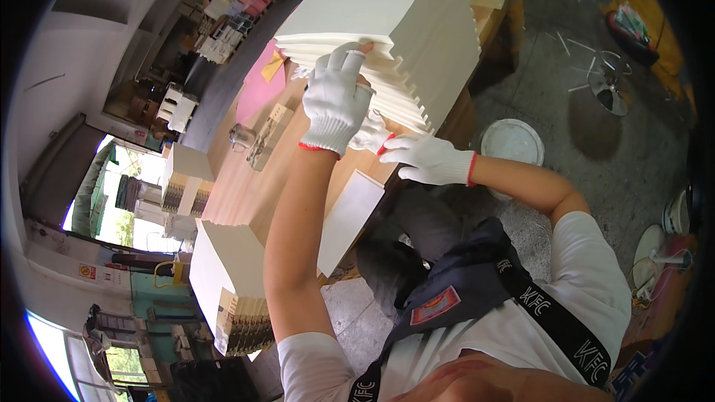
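Observation:
My left hand [333, 100], in a white knit glove with a red cuff, is raised to the near corner of a tall stack of white sheets [357, 0]. Its fingers are bent, and bare fingertips show at the sheet edges; the hand seems to pinch them, though the contact is partly hidden. Also gloved, my right hand [430, 159] rests low at the table edge with its fingers stretched out. Beside its fingertips lies a loose white glove [369, 134] with red trim. The stack's edges fall in uneven steps towards me.
On the wooden table [242, 171] are a flat white board [351, 217], a narrow patterned block [269, 136], a small metal cup [241, 136] and pink sheets [258, 83]. Another white stack [231, 268] stands at left. A white bucket [512, 143] sits on the floor at right.

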The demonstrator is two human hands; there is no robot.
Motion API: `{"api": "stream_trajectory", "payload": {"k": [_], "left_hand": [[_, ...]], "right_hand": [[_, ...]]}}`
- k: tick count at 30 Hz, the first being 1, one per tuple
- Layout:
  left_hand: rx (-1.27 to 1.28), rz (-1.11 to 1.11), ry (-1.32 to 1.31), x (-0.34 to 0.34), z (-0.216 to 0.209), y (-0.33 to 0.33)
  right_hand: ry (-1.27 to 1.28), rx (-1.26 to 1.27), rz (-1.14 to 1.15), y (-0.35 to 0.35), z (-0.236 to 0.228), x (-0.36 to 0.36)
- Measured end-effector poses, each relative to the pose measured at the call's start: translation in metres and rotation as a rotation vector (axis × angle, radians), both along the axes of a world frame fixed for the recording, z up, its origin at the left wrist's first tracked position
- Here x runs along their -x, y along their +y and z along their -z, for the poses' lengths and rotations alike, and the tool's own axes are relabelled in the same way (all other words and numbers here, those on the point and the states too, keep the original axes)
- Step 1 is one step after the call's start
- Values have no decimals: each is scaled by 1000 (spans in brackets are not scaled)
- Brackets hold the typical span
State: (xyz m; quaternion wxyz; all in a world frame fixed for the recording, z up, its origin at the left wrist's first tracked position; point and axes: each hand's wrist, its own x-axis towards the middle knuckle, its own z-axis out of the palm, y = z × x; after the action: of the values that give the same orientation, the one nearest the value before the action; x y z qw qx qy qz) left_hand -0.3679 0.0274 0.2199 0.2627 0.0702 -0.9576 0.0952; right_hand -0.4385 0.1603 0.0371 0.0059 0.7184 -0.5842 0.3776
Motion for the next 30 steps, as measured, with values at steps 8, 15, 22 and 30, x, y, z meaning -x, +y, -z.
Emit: {"api": "stream_trajectory", "payload": {"k": [8, 15, 22, 30], "left_hand": [[-215, 60, -27, 15, -18, -14], [-2008, 202, 189, 60, -56, -15], [-2209, 175, 451, 87, -27, -42], [-2314, 489, 581, 79, -27, -56]], "right_hand": [[-205, 219, -23, 54, -81, 25], [92, 518, 303, 55, -149, 87], [213, -83, 468, 42, -161, 156], [-460, 145, 598, 89, -150, 222]]}}
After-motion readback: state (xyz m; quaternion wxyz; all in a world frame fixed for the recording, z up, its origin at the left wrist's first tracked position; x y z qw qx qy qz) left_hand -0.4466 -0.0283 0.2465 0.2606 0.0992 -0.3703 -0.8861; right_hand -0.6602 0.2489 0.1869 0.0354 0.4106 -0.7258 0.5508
